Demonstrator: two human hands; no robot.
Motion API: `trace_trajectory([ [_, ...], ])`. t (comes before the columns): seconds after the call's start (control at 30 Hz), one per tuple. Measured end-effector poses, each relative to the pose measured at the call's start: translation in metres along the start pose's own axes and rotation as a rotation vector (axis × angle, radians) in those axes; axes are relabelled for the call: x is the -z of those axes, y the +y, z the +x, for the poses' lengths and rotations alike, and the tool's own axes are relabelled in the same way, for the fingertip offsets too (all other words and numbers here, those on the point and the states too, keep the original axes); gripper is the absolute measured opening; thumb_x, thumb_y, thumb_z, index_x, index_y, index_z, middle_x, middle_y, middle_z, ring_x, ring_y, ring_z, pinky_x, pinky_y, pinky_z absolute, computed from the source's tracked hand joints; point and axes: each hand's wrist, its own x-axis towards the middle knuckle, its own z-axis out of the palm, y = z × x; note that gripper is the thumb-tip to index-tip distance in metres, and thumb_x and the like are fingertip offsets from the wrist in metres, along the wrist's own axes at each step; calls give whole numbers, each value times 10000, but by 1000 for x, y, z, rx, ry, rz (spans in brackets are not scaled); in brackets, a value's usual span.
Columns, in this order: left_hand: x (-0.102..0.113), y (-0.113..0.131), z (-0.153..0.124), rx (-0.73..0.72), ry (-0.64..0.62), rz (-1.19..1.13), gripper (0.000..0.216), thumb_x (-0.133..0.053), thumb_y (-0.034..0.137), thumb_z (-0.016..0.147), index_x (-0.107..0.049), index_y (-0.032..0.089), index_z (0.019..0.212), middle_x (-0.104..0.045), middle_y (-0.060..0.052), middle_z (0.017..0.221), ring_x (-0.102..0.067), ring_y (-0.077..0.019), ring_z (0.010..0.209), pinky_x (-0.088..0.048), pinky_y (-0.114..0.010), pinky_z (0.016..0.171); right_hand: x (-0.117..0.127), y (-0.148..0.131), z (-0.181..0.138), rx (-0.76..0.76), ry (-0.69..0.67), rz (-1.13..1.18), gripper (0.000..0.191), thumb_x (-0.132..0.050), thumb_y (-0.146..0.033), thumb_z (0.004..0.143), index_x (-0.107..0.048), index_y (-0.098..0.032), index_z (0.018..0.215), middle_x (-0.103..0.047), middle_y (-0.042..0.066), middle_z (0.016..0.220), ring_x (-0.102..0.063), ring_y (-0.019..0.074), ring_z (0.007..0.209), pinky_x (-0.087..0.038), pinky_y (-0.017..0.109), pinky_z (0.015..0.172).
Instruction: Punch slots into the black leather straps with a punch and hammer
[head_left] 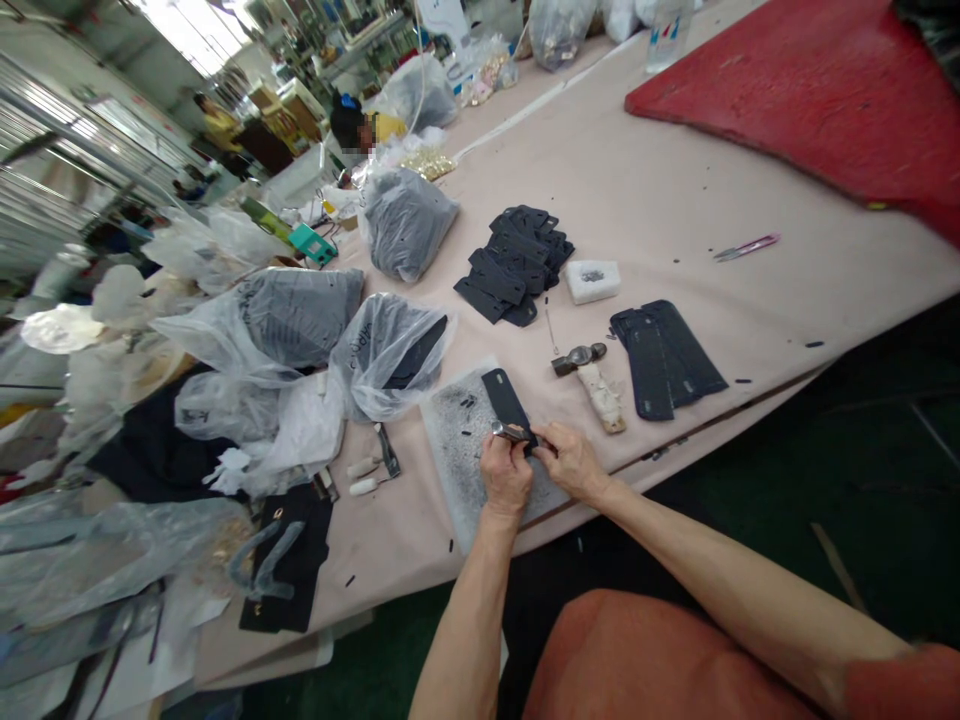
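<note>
My left hand (507,472) is closed around a short metal tool (508,431) that looks like a hole punch, tilted over a black strip-shaped piece (504,395). That piece has a slot near its far end and lies on a speckled white board (448,430). At its near end, the fingers of my right hand (568,460) are closed on the edge, partly hidden beside the tool. To the right lies a hammer (600,390) with a wrapped handle. Small dark slugs are scattered over the board.
Black pieces lie in a pile (517,260) and a neat stack (667,360). A white block (592,281), tweezers (748,248), plastic bags (394,355), and a small brush (388,452) surround the board. A red sheet (810,100) covers the far right. Another person (356,125) is beyond the table.
</note>
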Motion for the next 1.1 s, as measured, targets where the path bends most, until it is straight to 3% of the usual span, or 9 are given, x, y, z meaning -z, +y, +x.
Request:
trace_trajectory([
  [0.17,0,-2,0,47,-28,-52,196,-494,155,902,-669,186,984,-742,-76,952,-698,-207,911,-551,-333,826,15,-12,3,-43,-55,-31,311,-575,-147,837,-675,-160,1131,-619,45,818,-587,183,762,-468,295,740],
  [0.37,2,-1,1,78,-78,-77,185,-515,121,872,-656,206,954,-738,-55,927,-700,-202,888,-542,-317,821,83,-15,23,-137,153,-505,448,-632,-327,840,-576,-156,1250,-583,156,1153,-564,288,1046,-451,368,883],
  [0.47,4,1,1,88,-99,-54,174,-533,107,854,-649,206,940,-733,-51,903,-699,-200,852,-538,-299,781,102,-4,35,-285,31,-645,565,-719,-375,742,-553,-115,1216,-562,210,1166,-566,348,1049,-455,421,855],
  [0.53,6,3,2,86,-108,-44,168,-542,100,846,-646,205,926,-730,-47,889,-696,-200,842,-533,-291,764,104,3,42,-401,-32,-552,502,-714,-311,708,-560,-111,1141,-576,210,1122,-600,330,972,-463,411,799],
  [0.73,8,6,3,84,-59,-99,186,-564,71,818,-654,206,910,-733,-38,842,-698,-189,818,-532,-270,747,104,-1,55,-725,-13,423,443,-612,-171,620,-510,-180,1051,-606,41,775,-581,161,589,-430,264,515],
  [0.83,7,6,3,38,-36,-105,234,-570,52,804,-659,209,952,-740,-38,864,-700,-188,837,-535,-269,762,110,-18,54,-715,-14,514,477,-572,-201,628,-505,-172,1099,-561,-17,663,-497,107,457,-356,208,412],
  [0.93,6,6,3,25,-36,-104,243,-574,49,801,-653,214,960,-740,-34,869,-701,-188,838,-534,-271,760,130,-58,46,-609,12,532,598,-608,-223,631,-517,-157,1218,-512,-61,578,-440,93,403,-282,185,358],
  [1.03,5,5,3,43,-47,-101,223,-569,57,809,-651,211,947,-737,-40,864,-701,-193,844,-533,-277,765,160,-119,33,-208,63,356,710,-666,-293,725,-469,-192,1399,-535,-69,579,-478,107,449,-398,208,416],
  [1.1,4,5,3,54,-51,-96,206,-561,66,819,-653,206,940,-735,-46,857,-700,-197,844,-530,-282,766,176,-155,25,50,190,120,736,-658,-318,795,-406,-217,1478,-608,-42,688,-524,114,519,-488,237,522],
])
